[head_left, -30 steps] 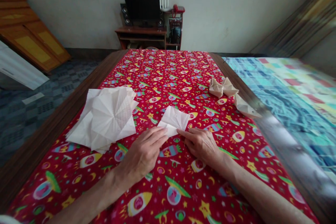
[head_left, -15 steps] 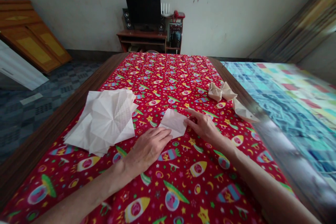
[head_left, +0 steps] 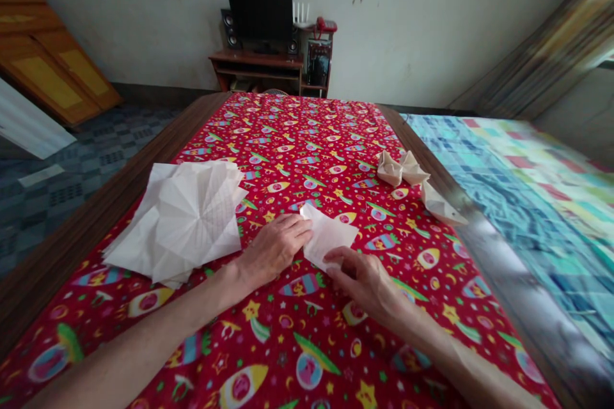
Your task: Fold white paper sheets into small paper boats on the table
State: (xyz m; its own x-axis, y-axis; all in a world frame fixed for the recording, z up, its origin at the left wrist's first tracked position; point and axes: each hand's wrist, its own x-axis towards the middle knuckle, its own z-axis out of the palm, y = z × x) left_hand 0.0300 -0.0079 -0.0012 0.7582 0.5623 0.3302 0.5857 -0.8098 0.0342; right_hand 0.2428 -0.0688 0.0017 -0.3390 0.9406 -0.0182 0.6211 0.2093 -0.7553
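Note:
A small white folded paper lies turned at an angle on the red tablecloth in front of me. At its left edge are the fingers of my left hand, held together and gripping the paper; the thumb is hidden. My right hand has its thumb and index finger closed at the near edge of the same paper. To the left rests a loose pile of creased white paper sheets, fanned over one another. Several folded paper shapes sit at the right side of the table, apart from both hands.
The red patterned tablecloth covers a dark wooden table, whose brown edge shows on the left. A bed with a blue checked cover adjoins the right side. Beyond the far end stand a desk and monitor.
The folded paper has been turned over and rotated, so its plain side faces up. My left hand moved up along its left edge; my right hand came down from its right corner to the near edge.

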